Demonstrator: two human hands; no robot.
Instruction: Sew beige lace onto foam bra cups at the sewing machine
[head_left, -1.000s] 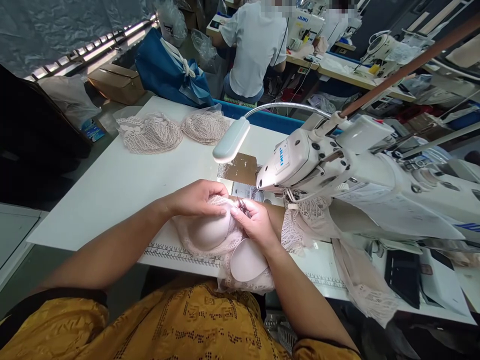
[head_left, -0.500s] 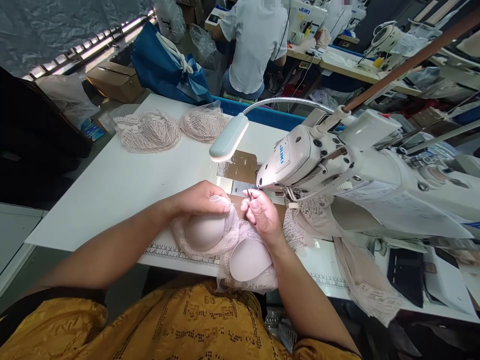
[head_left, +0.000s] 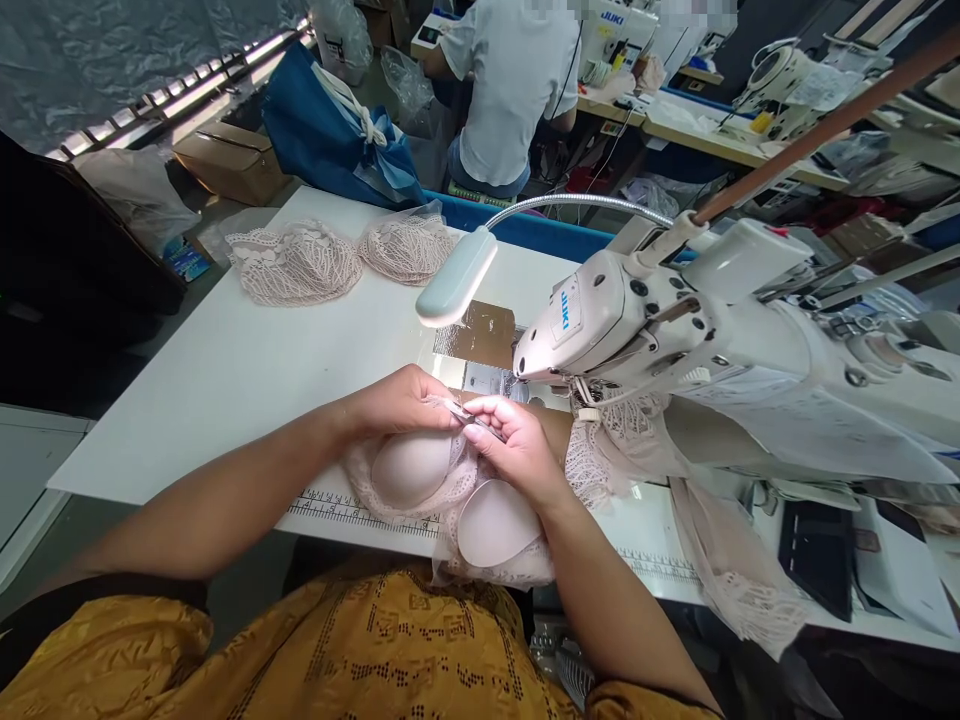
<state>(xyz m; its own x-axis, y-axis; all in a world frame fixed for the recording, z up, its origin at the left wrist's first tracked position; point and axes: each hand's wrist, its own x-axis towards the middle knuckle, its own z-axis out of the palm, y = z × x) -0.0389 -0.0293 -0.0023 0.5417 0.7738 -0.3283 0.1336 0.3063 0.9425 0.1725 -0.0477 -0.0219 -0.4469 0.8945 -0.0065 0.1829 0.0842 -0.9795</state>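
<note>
A pale pink lace bra [head_left: 420,470] with padded cups lies at the near edge of the white table [head_left: 247,370], in front of a white sewing machine [head_left: 675,340]. My left hand [head_left: 397,400] is curled over the top of the left cup and grips its lace edge. My right hand [head_left: 510,445] pinches a small metal thread snipper [head_left: 471,420], its tip lying against the lace at the centre of the bra. More lace fabric [head_left: 607,450] hangs beside the machine's needle area.
Two lace cup pieces [head_left: 300,265] sit at the table's far left. A gooseneck lamp [head_left: 457,275] hangs over the middle. A blue bag [head_left: 330,140] and a cardboard box [head_left: 229,160] stand beyond. A person in a white shirt [head_left: 517,90] sits at another machine.
My right hand had lifted the snipper towards the machine; now it has come back down and left, so the snipper lies against the lace by my left fingers.
</note>
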